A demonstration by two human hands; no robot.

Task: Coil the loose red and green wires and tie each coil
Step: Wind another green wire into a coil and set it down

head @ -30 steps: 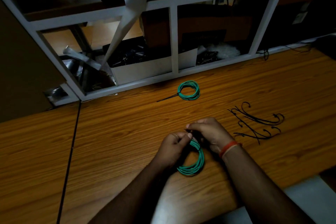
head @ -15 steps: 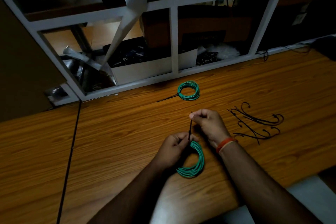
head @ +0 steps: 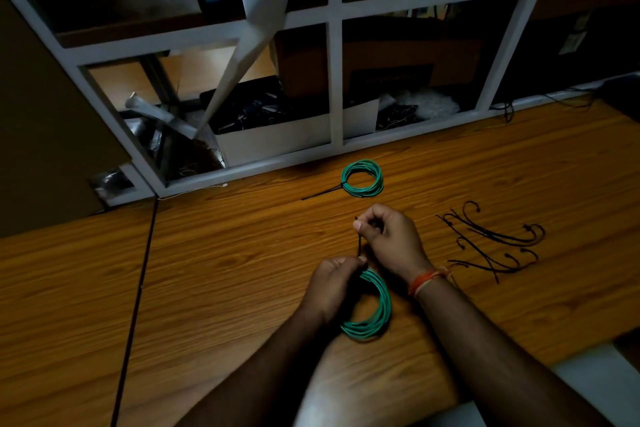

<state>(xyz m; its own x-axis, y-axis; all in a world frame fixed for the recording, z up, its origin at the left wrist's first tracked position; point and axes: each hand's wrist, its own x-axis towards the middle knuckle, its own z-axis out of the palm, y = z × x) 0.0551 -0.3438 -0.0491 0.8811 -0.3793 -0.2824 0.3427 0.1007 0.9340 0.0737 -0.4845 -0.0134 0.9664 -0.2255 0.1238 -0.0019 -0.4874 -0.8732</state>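
Left hand [head: 334, 282] grips green coil [head: 372, 308] at frame centre; right hand [head: 389, 236] above pinches black tie [head: 358, 243]; white box [head: 273, 142] upper centre holds dark clutter.

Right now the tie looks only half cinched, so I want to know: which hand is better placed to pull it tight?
Probably the right hand: it already pinches the black tie's tail above the green coil, while the left hand grips the coil at the tie.
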